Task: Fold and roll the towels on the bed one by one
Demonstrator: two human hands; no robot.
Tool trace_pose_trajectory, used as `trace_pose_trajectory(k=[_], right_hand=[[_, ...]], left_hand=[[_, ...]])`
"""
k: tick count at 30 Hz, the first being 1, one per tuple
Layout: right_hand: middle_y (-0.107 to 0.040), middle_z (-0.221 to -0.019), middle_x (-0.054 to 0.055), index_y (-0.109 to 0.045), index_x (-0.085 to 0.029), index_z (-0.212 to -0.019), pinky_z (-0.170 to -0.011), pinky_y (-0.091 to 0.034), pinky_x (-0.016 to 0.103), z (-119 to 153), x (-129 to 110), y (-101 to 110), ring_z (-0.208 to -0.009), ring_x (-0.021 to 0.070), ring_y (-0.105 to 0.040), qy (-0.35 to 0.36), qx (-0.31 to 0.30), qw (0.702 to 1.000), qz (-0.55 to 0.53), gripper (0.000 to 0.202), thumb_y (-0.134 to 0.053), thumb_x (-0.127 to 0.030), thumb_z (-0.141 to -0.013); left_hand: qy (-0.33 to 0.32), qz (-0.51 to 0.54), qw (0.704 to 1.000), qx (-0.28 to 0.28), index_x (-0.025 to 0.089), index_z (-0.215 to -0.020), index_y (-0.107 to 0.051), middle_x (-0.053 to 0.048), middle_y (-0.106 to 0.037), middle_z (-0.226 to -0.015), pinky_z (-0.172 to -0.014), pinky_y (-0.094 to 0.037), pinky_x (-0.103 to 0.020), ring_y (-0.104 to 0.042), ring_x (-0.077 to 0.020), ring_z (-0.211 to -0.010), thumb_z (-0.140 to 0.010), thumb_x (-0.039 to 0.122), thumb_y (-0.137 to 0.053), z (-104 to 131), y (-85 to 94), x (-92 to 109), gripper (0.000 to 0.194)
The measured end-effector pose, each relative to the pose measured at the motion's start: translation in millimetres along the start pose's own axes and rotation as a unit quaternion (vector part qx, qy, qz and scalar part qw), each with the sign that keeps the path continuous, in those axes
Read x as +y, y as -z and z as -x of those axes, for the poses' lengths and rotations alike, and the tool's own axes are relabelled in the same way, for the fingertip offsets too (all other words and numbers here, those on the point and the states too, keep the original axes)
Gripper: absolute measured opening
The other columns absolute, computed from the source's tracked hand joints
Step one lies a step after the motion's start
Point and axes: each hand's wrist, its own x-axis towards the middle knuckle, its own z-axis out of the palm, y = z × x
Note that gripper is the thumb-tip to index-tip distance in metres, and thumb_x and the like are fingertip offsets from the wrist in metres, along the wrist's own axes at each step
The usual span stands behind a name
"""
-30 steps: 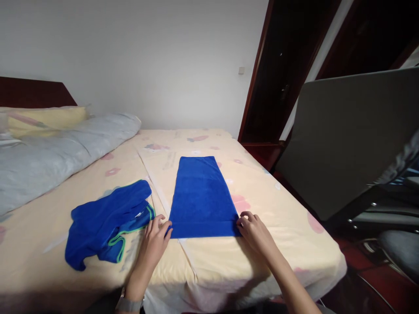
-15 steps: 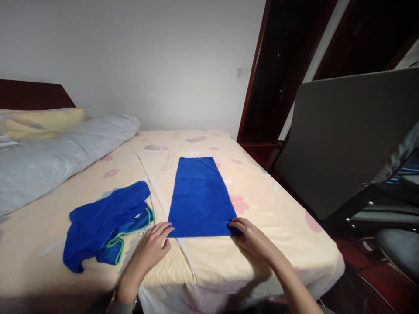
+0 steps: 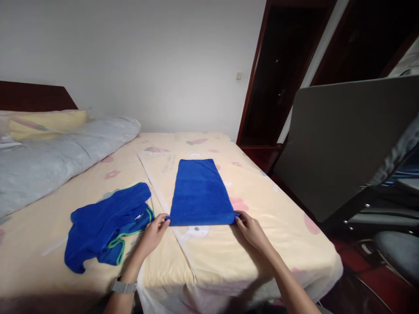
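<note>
A blue towel lies flat on the bed, its near end folded over into a narrow band. At the band's left corner, my left hand pinches the cloth between thumb and fingers. My right hand grips the right corner the same way. To the left of my left hand lies a crumpled blue cloth with green edging and a small white tag.
The bed has a pale yellow patterned sheet. A grey rolled quilt and a yellow pillow lie at the left. On the right stand a large dark grey panel and a stool. A dark door is behind.
Both hands have moved away from me, turning the towel's near edge over further, so the towel is shorter. My fingers now pinch its corners. The crumpled cloth stays put.
</note>
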Motion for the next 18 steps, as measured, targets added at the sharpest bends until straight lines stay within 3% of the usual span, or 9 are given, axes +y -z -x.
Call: trace_pose_trajectory(k=[3,7,11,14,18], right_hand=[[-0.076,-0.107,0.010,-0.066,-0.018,-0.119,-0.087,-0.052,0.037,-12,3,-6,-0.100,0.0284,-0.071,-0.045,0.036,0.998,0.013,0.038,-0.045,-0.040,-0.096],[-0.077,-0.106,0.010,-0.071,-0.017,-0.112,-0.087,-0.052,0.036,-22,1,-5,-0.100,0.0288,-0.071,-0.070,0.037,0.997,0.009,0.039,-0.049,-0.042,-0.093],[-0.078,-0.102,0.009,-0.074,-0.018,-0.112,-0.084,-0.054,0.034,-25,-2,-1,-0.098,0.0290,-0.073,-0.071,0.009,0.997,-0.011,0.035,-0.062,-0.038,-0.086],[-0.078,-0.101,0.009,-0.077,-0.019,-0.104,-0.085,-0.054,0.033,-28,-1,-2,-0.098,0.0292,-0.073,-0.083,0.029,0.996,0.008,0.028,-0.063,-0.031,-0.083],[-0.078,-0.103,0.010,-0.078,-0.018,-0.099,-0.087,-0.053,0.033,-33,3,-4,-0.101,0.0295,-0.072,-0.097,0.036,0.994,0.021,0.027,-0.062,-0.035,-0.085]], left_hand=[[0.029,0.022,0.999,0.035,0.021,-0.117,-0.063,-0.005,-0.077,-0.093,-0.080,-0.056,-0.029,-0.074,-0.0214,-0.090,-0.090,0.053,-0.051,-9,-6.6,-1,0.044],[0.096,0.011,0.995,0.029,0.015,-0.113,-0.068,-0.010,-0.078,-0.094,-0.078,-0.056,-0.030,-0.074,-0.0249,-0.089,-0.081,0.054,-0.059,-18,-7.9,0,0.051],[0.129,-0.033,0.991,0.003,0.017,-0.090,-0.073,-0.008,-0.079,-0.083,-0.070,-0.052,-0.027,-0.075,-0.0248,-0.081,-0.082,0.048,-0.058,-29,-2.7,4,0.035],[0.152,-0.085,0.985,-0.012,0.019,-0.075,-0.072,-0.005,-0.074,-0.066,-0.060,-0.044,-0.025,-0.072,-0.0227,-0.070,-0.087,0.049,-0.053,-37,-1.4,9,0.037],[0.170,-0.149,0.974,-0.015,0.020,-0.072,-0.071,-0.008,-0.075,-0.071,-0.059,-0.036,-0.026,-0.071,-0.0239,-0.075,-0.090,0.050,-0.053,-41,-5.6,14,0.039]])
